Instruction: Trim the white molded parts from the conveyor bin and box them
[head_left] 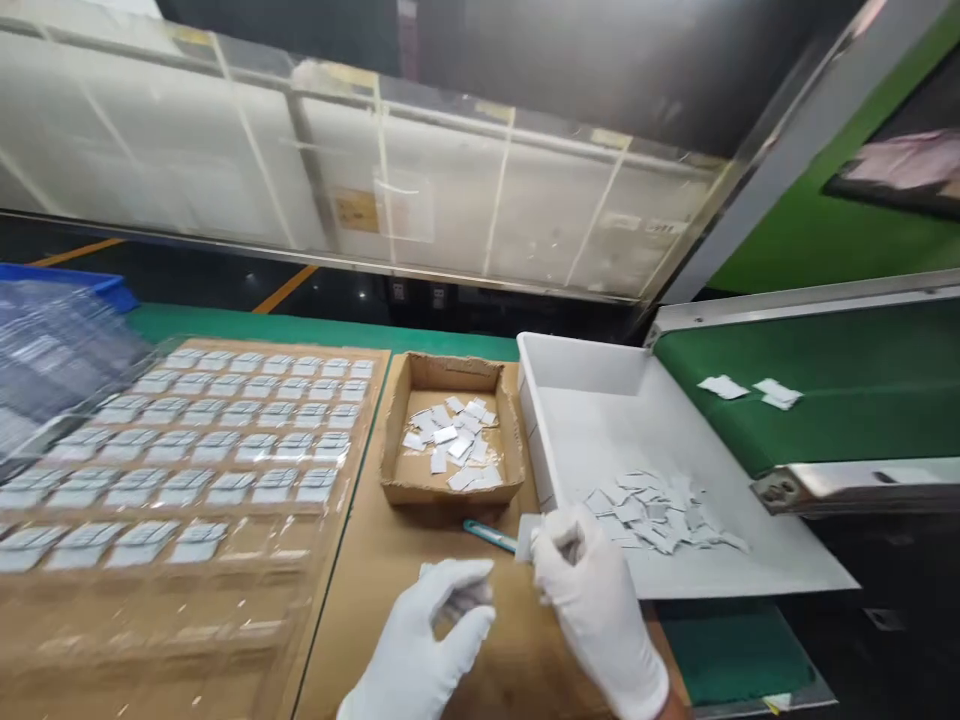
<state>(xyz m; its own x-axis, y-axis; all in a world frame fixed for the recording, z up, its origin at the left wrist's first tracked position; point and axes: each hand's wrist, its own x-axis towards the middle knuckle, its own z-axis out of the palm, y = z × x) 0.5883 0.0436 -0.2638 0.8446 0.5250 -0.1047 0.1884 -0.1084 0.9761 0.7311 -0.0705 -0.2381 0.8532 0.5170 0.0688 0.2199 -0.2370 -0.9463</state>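
Note:
My right hand (585, 590), in a white glove, pinches a small flat white piece (529, 538) beside the near wall of the white bin. My left hand (431, 640), gloved too, is over the cardboard-covered table with its thumb and fingers curved apart; nothing shows between them. A slim teal tool (489, 534), whose kind I cannot make out, lies just beyond the hands. Past it stands a shallow cardboard box (452, 492) with several loose white pieces (459, 440). To the left, a clear plastic tray (247, 600) carries rows of similar white pieces (199, 540), its nearer pockets bare.
The white bin (600, 400) on the right contains a heap of white pieces (660, 510). Beyond it, a green conveyor belt (840, 390) bears a few pieces (750, 390). A blue crate (112, 290) with stacked clear trays (60, 350) stands far left. A translucent panel (450, 190) hangs behind.

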